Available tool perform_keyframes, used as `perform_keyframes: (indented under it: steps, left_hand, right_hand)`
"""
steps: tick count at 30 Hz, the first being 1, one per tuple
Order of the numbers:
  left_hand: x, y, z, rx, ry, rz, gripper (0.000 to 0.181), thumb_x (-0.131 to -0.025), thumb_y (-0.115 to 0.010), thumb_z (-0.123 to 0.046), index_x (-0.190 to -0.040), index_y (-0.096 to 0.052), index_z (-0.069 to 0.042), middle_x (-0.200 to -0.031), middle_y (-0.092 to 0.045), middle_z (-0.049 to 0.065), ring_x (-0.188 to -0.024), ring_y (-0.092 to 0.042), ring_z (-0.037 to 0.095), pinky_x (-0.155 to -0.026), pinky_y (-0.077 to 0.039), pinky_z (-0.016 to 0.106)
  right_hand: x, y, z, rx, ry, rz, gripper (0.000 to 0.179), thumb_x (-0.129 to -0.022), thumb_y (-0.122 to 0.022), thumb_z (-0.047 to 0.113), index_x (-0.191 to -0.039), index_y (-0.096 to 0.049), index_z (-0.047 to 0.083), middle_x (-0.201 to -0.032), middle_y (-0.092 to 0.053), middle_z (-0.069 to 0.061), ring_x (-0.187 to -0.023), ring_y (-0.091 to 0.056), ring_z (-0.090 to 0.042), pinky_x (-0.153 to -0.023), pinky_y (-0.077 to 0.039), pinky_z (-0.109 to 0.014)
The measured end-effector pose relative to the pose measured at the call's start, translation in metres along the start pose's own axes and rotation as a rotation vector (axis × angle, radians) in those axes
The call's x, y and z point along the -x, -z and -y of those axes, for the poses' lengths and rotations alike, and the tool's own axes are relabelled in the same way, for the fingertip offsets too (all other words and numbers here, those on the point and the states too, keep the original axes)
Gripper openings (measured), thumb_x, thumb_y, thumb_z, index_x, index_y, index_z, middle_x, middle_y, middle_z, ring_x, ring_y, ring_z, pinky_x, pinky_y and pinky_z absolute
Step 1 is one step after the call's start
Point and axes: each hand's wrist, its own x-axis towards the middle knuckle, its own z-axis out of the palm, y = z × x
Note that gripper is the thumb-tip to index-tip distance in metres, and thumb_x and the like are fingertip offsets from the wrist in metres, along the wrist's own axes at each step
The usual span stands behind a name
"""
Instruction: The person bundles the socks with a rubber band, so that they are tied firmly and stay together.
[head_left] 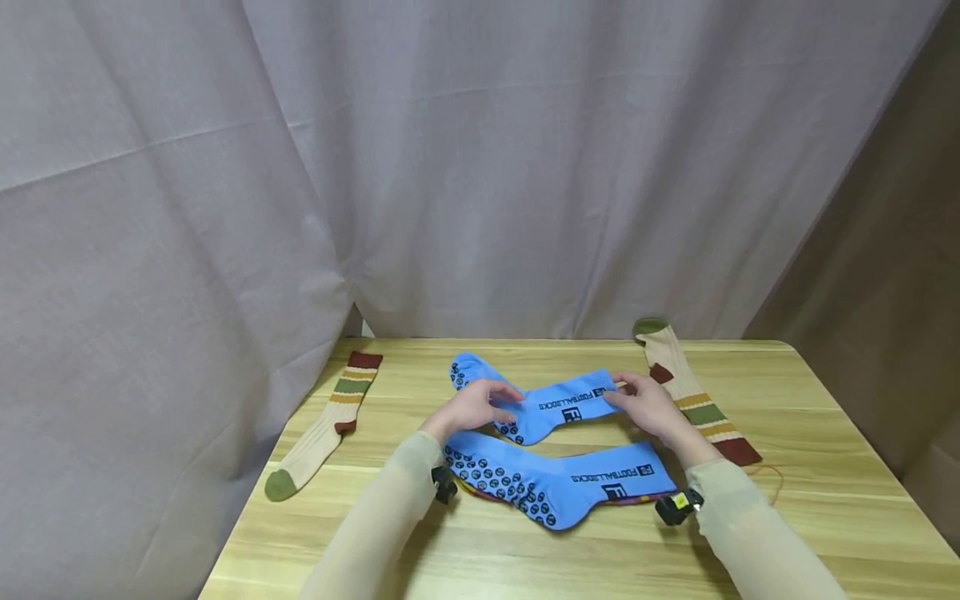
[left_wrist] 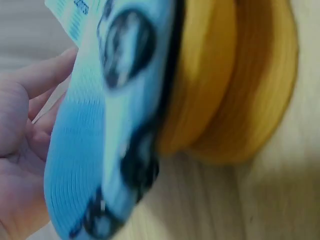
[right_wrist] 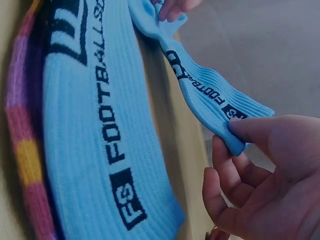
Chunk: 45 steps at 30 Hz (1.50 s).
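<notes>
Two light-blue football socks with dark lettering and grip dots lie in the middle of the table. My right hand pinches the cuff of the farther blue sock between thumb and fingers; in the right wrist view that cuff is raised and creased. At the heel of this same sock, my left hand holds the fabric with its fingertips. The nearer blue sock lies flat below both hands, toe to the left. Beneath it shows a striped sock in purple, pink and yellow, its yellow part seen at the toe end.
A cream striped sock with green toe lies at the left of the wooden table. A matching cream sock lies at the right, toe toward the back, with a thin orange thread by its cuff. A grey curtain hangs behind.
</notes>
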Motion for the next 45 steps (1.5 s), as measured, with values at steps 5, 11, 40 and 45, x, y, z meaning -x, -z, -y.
perform_keyframes:
  steps: [5,11,40,45]
  left_hand:
    - [-0.002,0.013,0.01,0.031,0.018,-0.132,0.032,-0.095,-0.078,-0.001,-0.126,-0.074,0.0,-0.124,-0.075,0.015,-0.119,-0.069,0.031,-0.108,-0.052,0.045]
    - [-0.007,0.031,0.025,-0.019,0.088,-0.346,0.028,-0.093,-0.075,0.005,-0.121,-0.075,0.001,-0.119,-0.075,0.017,-0.114,-0.069,0.034,-0.102,-0.056,0.046]
    - [0.001,0.045,0.045,0.016,0.223,-0.605,0.016,-0.102,-0.071,-0.006,-0.112,-0.078,0.002,-0.104,-0.075,0.014,-0.098,-0.068,0.029,-0.09,-0.057,0.043]
    - [0.008,0.051,0.039,0.121,0.191,-0.626,0.018,-0.104,-0.069,-0.01,-0.116,-0.075,0.002,-0.104,-0.073,0.014,-0.097,-0.067,0.028,-0.089,-0.057,0.042]
  right_hand:
    - [0.002,0.003,0.005,0.002,0.016,-0.028,0.046,-0.106,-0.068,0.027,-0.142,-0.061,0.0,-0.116,-0.066,-0.019,-0.099,-0.059,-0.031,-0.079,-0.047,-0.037]
    - [0.004,0.003,0.004,-0.001,0.024,-0.025,0.043,-0.107,-0.068,0.027,-0.142,-0.062,0.001,-0.115,-0.066,-0.018,-0.098,-0.06,-0.031,-0.079,-0.049,-0.036]
    - [0.01,-0.001,0.001,-0.034,0.085,-0.095,0.042,-0.109,-0.066,0.028,-0.14,-0.064,0.0,-0.115,-0.069,-0.017,-0.099,-0.062,-0.03,-0.08,-0.054,-0.037]
    - [0.014,0.008,0.002,-0.126,0.07,-0.138,0.046,-0.109,-0.065,0.027,-0.143,-0.06,-0.003,-0.113,-0.068,-0.019,-0.098,-0.067,-0.031,-0.084,-0.063,-0.043]
